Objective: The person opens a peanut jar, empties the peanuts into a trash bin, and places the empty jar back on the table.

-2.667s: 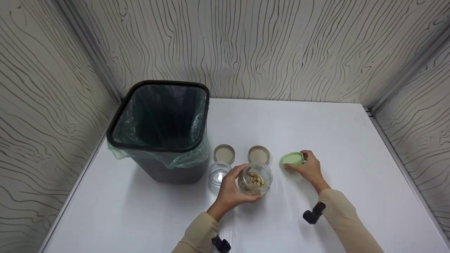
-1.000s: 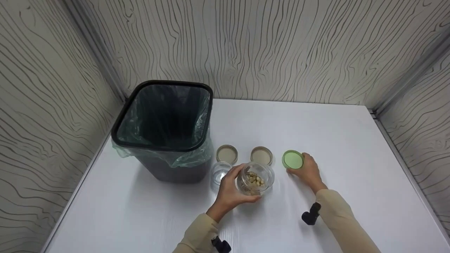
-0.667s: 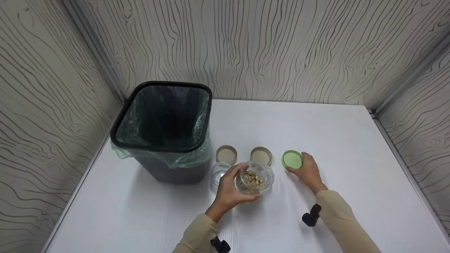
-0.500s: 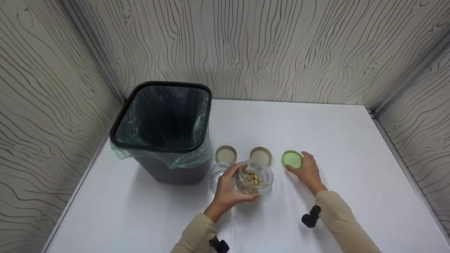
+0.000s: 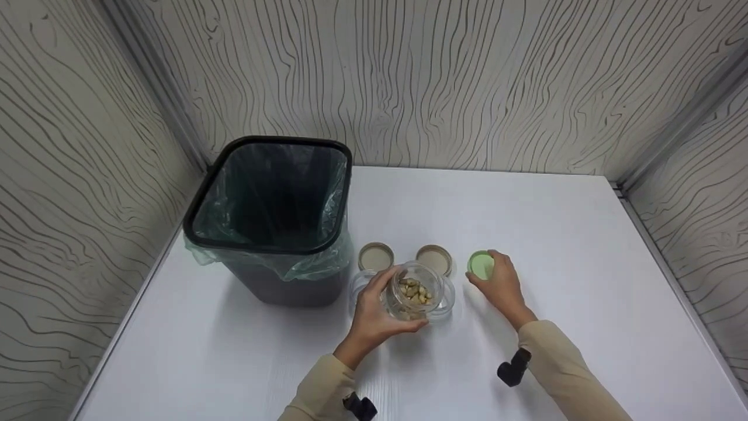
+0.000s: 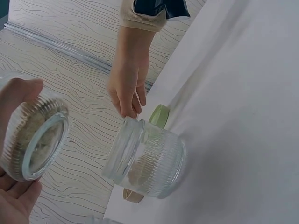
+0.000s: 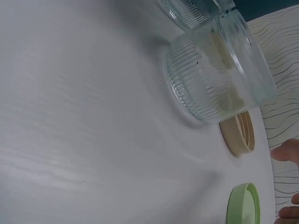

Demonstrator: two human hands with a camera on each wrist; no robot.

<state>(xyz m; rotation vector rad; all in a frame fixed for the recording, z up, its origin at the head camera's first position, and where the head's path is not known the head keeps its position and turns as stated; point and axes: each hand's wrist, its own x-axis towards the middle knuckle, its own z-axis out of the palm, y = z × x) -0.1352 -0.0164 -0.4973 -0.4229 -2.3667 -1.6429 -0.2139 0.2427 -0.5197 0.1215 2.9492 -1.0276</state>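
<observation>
My left hand (image 5: 374, 316) grips a glass jar (image 5: 414, 292) holding small tan nut-like pieces. In the left wrist view this jar (image 6: 37, 140) is raised off the table, with fingers and thumb around its side. Partly hidden beneath it in the head view stands a second ribbed glass jar (image 5: 447, 299), open at the top. A green lid (image 5: 480, 265) lies flat on the table, inside up. My right hand (image 5: 501, 286) hovers over its near right edge; the right wrist view shows the fingers (image 7: 288, 212) apart from the lid (image 7: 244, 205).
Two tan lids (image 5: 376, 257) lie in a row left of the green one. A third glass jar (image 5: 357, 287) stands left, partly behind my left hand. A black bin (image 5: 292, 286) with a green liner stands at the back left. Patterned walls (image 5: 409, 82) enclose the white table (image 5: 526, 210).
The green lid, tilted in my right hand at first, was laid flat and let go. My left hand has shifted the filled jar up and left, uncovering more of the jar beneath.
</observation>
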